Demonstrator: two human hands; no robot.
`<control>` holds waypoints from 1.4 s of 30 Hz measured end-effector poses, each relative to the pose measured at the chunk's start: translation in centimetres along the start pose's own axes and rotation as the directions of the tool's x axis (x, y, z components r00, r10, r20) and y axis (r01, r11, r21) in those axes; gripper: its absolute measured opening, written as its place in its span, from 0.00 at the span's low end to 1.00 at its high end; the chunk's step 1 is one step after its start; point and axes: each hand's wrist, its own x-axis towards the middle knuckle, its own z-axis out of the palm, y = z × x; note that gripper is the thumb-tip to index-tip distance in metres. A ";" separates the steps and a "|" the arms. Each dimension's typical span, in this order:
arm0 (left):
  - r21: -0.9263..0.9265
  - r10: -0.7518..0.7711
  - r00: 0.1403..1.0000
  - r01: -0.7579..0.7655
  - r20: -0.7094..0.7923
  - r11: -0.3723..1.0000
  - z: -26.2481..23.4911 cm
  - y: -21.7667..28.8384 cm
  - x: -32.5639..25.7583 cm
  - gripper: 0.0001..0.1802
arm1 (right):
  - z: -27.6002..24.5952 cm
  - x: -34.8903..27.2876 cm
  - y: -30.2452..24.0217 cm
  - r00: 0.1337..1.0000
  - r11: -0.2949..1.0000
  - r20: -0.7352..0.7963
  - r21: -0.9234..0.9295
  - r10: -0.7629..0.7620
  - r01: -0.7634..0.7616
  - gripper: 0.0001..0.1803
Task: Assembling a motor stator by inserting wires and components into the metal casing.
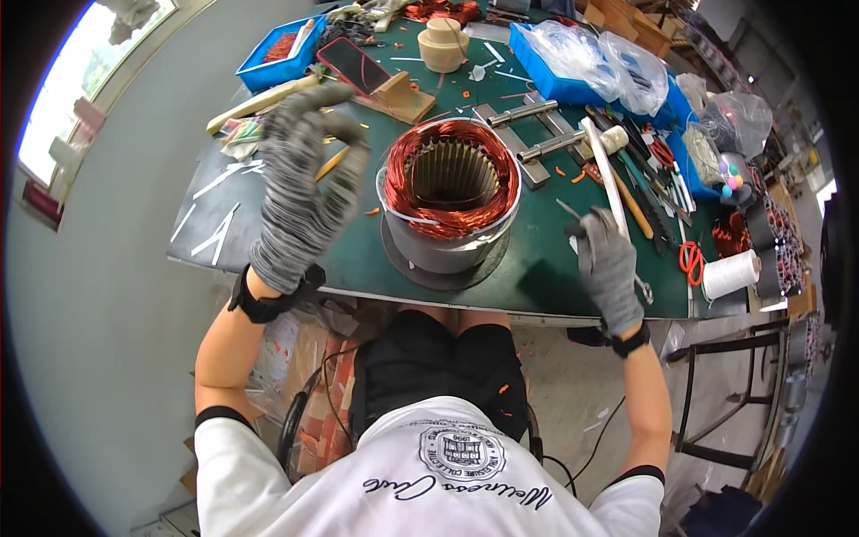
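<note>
In the middle of the table stands a motor stator (447,255), a grey cylinder ringed on top by red-brown copper windings (420,215). It rests on a dark round base (490,267). My left hand (304,179), in a grey striped glove, is raised left of the stator. Its fingers are curved and apart, with nothing visible between them. To the right of the stator, my gloved right hand (604,264) is closed. A thin pointed tool (567,208) pokes out past its fingers; the glove hides the rest, so its kind is unclear.
A phone (353,65) leans on a wooden stand (398,100) behind the stator. Metal tubes and bars (550,143), several hand tools (640,192) and a white thread spool (732,274) lie right. Blue bins (273,73) stand at the back; white strips (215,234) lie left.
</note>
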 end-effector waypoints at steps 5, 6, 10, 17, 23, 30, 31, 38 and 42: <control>-0.526 -0.578 0.812 0.458 -0.081 0.717 2.0 -0.1 -2.2 0.13 | 0.2 6.6 -1.0 0.990 0.975 0.123 -0.201 -0.069 0.093 0.18; -0.653 -0.567 0.818 0.483 0.097 0.584 2.7 -0.8 -3.7 0.19 | -0.2 7.9 -1.9 0.987 0.990 0.071 0.008 -0.141 0.141 0.24; -0.536 -0.044 0.933 0.243 0.357 0.809 3.1 -1.6 -0.8 0.22 | -0.5 9.9 -9.9 0.954 0.942 0.158 0.260 -0.256 0.210 0.30; -0.594 0.482 0.774 -0.174 0.411 0.786 1.8 -3.8 11.9 0.22 | 0.6 12.4 -13.1 0.962 0.934 0.056 0.263 -0.266 0.243 0.13; -0.566 0.070 0.998 -0.055 0.004 0.822 -9.2 0.0 8.8 0.18 | -10.8 14.6 0.3 0.991 0.284 0.102 0.951 0.087 -0.123 0.09; -0.018 -0.159 0.987 0.158 -0.027 0.987 -2.3 6.3 -7.5 0.15 | -9.9 -0.1 0.8 0.783 0.703 0.188 0.354 0.592 -0.617 0.14; -0.246 -0.133 0.986 0.154 0.100 0.957 0.8 7.8 -8.9 0.14 | -7.9 -2.4 0.8 0.864 0.862 0.183 0.119 0.468 -0.492 0.14; -0.513 0.219 0.780 0.147 0.586 0.846 12.2 14.1 -9.7 0.14 | 1.2 -5.3 2.3 0.896 0.852 0.129 -0.391 0.424 -0.348 0.23; -0.447 0.120 0.832 0.163 0.541 0.880 15.0 14.0 -9.3 0.14 | 0.8 -3.1 1.4 0.875 0.871 0.315 -0.447 0.367 -0.205 0.19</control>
